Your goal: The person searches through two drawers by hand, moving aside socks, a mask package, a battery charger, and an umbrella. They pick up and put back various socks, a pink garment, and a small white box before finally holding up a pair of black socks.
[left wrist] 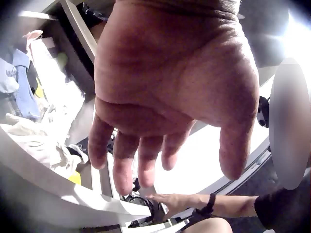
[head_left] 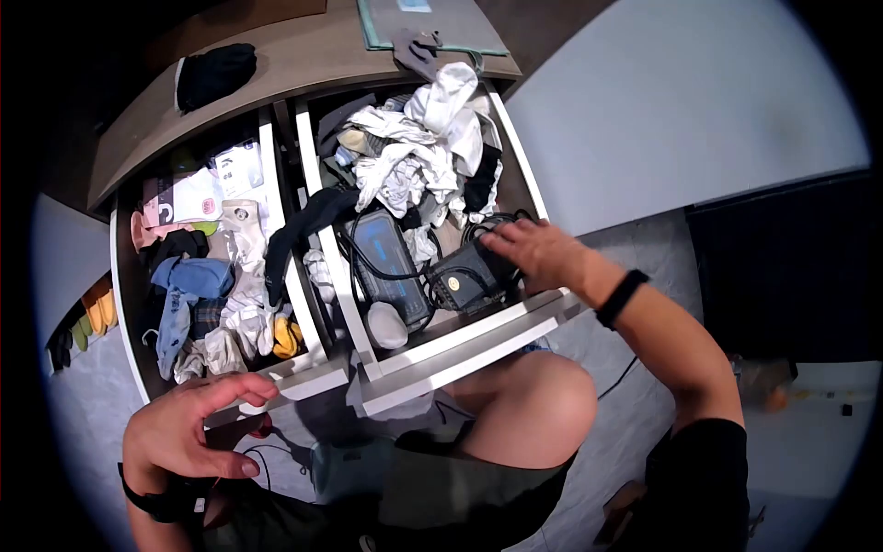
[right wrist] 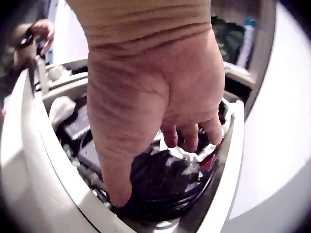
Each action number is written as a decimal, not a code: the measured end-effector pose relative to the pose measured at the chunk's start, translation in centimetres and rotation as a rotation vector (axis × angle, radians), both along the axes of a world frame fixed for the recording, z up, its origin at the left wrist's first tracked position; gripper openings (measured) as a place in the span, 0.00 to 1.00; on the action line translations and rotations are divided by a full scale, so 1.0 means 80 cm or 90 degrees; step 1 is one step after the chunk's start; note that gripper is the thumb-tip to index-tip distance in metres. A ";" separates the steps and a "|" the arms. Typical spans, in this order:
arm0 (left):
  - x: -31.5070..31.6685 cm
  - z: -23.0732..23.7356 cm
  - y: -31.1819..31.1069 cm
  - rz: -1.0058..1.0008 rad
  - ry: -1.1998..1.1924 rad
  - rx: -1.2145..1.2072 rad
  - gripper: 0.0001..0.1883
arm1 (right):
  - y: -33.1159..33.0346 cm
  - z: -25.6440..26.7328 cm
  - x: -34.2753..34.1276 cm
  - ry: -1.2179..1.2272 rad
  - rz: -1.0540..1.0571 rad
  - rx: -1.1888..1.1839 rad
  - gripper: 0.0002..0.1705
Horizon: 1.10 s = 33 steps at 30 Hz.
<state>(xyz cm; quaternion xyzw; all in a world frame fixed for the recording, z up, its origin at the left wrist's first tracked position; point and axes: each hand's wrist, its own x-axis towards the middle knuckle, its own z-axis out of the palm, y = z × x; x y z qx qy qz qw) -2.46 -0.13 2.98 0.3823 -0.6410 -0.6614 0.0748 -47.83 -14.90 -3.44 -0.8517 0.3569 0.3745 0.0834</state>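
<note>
My right hand [head_left: 544, 256] reaches over the front right of the right drawer [head_left: 441, 363], its fingertips right at a black box [head_left: 474, 293] with a small round yellow label. In the right wrist view its fingers point down, spread loosely above coiled black cables [right wrist: 165, 204], with nothing gripped. Beside the box lies a dark case [head_left: 388, 248] with blue lettering, a cable across it. A white rounded object [head_left: 386, 326] sits in the near left corner. My left hand [head_left: 184, 423] hovers by the front of the left drawer [head_left: 308, 382], palm bare in the left wrist view.
Crumpled white clothes [head_left: 409, 166] heap at the back of the right drawer. A black garment [head_left: 308, 225] drapes over the side between drawers. The left drawer holds folded blue cloth [head_left: 193, 276], whites and a yellow item [head_left: 287, 338]. A black bundle [head_left: 216, 76] rests on the cabinet top.
</note>
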 end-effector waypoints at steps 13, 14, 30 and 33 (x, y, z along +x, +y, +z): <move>0.012 0.013 -0.002 -0.015 -0.026 -0.071 0.39 | -0.014 -0.053 0.039 0.044 0.032 0.050 0.54; 0.010 0.017 -0.003 -0.011 -0.034 -0.061 0.39 | -0.015 -0.051 0.037 0.019 0.044 0.031 0.51; -0.002 0.011 0.013 0.007 -0.021 -0.039 0.40 | -0.027 -0.052 0.060 0.106 0.144 -0.123 0.47; 0.001 0.018 0.007 -0.025 -0.022 -0.068 0.40 | -0.042 -0.055 0.080 0.101 0.103 0.012 0.53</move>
